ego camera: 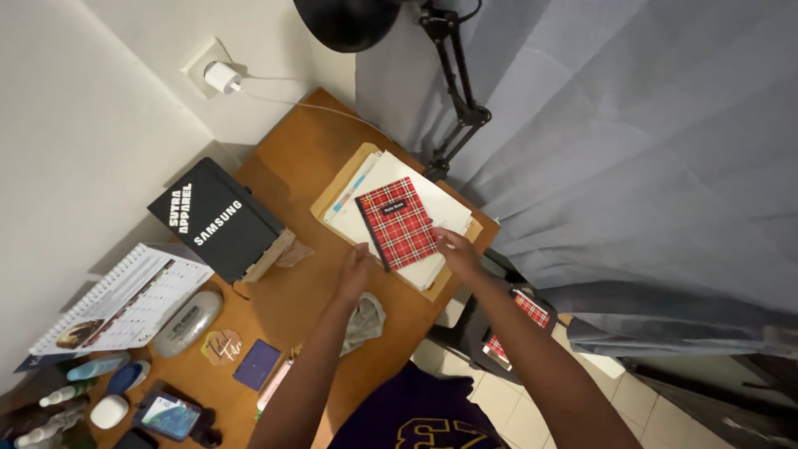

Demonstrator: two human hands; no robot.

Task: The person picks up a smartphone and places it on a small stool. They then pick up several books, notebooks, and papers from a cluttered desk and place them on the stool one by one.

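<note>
Desk (291,291), wooden, seen from above beside a grey curtain (632,141). On it we find a black box (214,218), a spiral calendar (125,303) and a stack of papers (416,187) over a tan envelope. Atop the stack lies a red plaid notebook (397,223), at the desk's far right corner. Our right hand (455,252) rests flat on the notebook's near right edge, fingers open. Our left hand (353,270) touches the stack's near left edge; whether it grips we cannot tell.

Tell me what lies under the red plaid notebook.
The red plaid notebook rests on white papers stacked on a tan envelope. Anything directly beneath it is covered.
</note>
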